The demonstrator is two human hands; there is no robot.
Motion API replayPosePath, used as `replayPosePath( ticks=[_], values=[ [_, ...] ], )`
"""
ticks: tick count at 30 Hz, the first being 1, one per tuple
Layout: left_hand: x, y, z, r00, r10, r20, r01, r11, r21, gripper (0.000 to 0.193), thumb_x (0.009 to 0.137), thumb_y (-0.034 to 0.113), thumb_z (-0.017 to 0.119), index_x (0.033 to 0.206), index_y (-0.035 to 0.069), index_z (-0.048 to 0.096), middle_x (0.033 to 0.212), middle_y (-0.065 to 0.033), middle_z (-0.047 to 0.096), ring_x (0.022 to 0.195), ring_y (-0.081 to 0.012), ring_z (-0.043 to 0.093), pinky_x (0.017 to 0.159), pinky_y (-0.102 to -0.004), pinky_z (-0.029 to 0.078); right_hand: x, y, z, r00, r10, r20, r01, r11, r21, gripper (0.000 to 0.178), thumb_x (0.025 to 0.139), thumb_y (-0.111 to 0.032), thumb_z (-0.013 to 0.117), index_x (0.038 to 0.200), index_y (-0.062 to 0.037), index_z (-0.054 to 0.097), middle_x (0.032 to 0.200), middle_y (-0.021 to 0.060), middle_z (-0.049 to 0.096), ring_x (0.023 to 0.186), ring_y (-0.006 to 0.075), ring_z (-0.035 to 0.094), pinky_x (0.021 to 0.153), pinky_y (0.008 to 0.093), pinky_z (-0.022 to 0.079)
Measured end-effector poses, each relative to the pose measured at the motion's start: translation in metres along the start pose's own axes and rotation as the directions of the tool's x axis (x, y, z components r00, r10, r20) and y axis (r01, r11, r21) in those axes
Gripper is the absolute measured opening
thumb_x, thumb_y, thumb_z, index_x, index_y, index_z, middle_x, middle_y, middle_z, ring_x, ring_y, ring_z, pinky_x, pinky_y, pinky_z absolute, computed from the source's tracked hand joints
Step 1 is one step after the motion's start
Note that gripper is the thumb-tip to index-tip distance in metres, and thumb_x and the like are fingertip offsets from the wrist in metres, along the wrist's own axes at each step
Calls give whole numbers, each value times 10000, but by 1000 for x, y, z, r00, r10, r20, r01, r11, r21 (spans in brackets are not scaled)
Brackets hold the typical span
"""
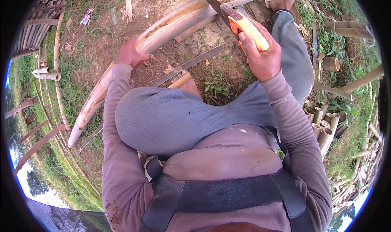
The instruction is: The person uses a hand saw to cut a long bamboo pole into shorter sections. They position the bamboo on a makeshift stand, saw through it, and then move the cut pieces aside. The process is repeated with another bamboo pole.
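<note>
My right hand (pixel 264 55) is closed round the orange handle (pixel 253 31) of a handsaw. The saw's dark blade (pixel 214 4) points up and to the left, over the far part of a long pale bamboo pole (pixel 171 30) with brown patches. Whether the teeth touch the pole, I cannot tell. My left hand (pixel 131 53) grips the same pole nearer its left part, thumb stretched along the near side. The pole runs from the lower left, beside my left forearm, to the top right. Below it lies a flat narrow strip (pixel 187 65), beside my foot.
Cut bamboo pieces (pixel 324 128) stand in a cluster at the right. More bamboo tubes (pixel 350 28) lie at the upper right. A stack of bamboo (pixel 40 20) rests on a rack at the upper left. Bare soil, grass and wood chips cover the ground.
</note>
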State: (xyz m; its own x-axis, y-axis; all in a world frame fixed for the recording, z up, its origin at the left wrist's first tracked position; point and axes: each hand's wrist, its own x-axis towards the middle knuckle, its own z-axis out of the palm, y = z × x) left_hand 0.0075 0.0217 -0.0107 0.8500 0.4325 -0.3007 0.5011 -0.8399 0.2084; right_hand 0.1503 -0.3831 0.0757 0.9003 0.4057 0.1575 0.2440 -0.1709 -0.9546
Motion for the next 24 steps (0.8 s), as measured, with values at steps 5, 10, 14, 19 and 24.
replayPosePath(
  ticks=[5, 10, 14, 19, 24],
  values=[
    [-18, 17, 6, 996, 29, -84, -27, 999, 20, 1012, 645, 461, 934, 1518, 126, 546, 1347, -180, 701, 1219, -407, 685, 1053, -491, 545, -21, 7, -19, 998, 35, 61, -30, 997, -71, 512, 1016, -148, 748, 1450, 74, 593, 1339, 193, 699, 1164, 228, 705, 982, 350, 576],
    [-27, 15, 7, 996, 49, -79, -53, 998, -44, 1012, 650, 397, 947, 1520, 97, 527, 1393, -199, 664, 1276, -416, 645, 1077, -489, 525, -39, 15, -30, 986, 144, 83, -146, 989, 25, 672, 1039, -290, 741, 1512, 124, 501, 1450, 227, 628, 1291, 286, 657, 1072, 389, 558],
    [-25, 22, 5, 998, 39, -45, -41, 998, -53, 1026, 643, 395, 953, 1530, 116, 519, 1382, -198, 664, 1274, -415, 642, 1083, -490, 523, -35, 15, -36, 986, 138, 92, -136, 990, -30, 677, 1035, -316, 739, 1495, 130, 518, 1458, 241, 627, 1305, 302, 651, 1082, 396, 542],
    [-23, 14, 13, 970, 144, -195, -141, 990, 33, 1076, 630, 437, 969, 1545, 114, 505, 1409, -202, 658, 1273, -416, 645, 1099, -490, 517, -29, 22, -19, 995, 73, 71, -71, 997, -25, 536, 1001, -151, 742, 1446, 104, 586, 1397, 244, 674, 1272, 323, 679, 1085, 401, 520],
    [0, 23, 18, 993, 55, -103, -51, 998, 38, 1161, 627, 531, 974, 1590, 126, 465, 1442, -205, 654, 1285, -411, 656, 1118, -470, 518, -25, 23, -6, 983, -184, -22, 180, 976, -126, 463, 978, -69, 751, 1402, 73, 631, 1335, 239, 709, 1218, 312, 715, 1036, 393, 551]
  ],
)
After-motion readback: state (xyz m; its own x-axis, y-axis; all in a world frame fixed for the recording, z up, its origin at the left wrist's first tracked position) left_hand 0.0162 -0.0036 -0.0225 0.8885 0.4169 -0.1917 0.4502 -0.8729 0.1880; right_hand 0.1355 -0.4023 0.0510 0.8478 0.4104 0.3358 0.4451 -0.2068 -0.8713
